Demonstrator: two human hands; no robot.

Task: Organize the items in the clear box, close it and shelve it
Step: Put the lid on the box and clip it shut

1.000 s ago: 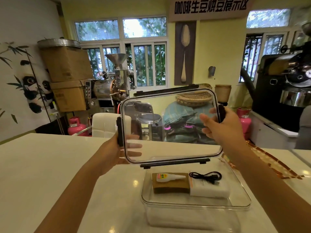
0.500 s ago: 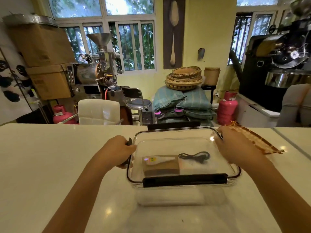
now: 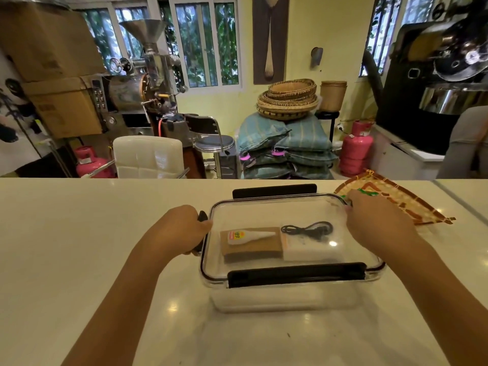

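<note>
With the glue (image 3: 248,235) and cable (image 3: 307,229) packed and the lid (image 3: 290,212) set on the box (image 3: 285,299), both hands, left (image 3: 182,229) curled on the 9 o'clock latch (image 3: 202,216) and right (image 3: 375,223) pressing at 3 o'clock, leave latching and shelving undone.

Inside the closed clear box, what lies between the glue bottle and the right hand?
In the head view, the coiled black cable on a white box lies between the glue bottle and the right hand, under the lid.
</note>
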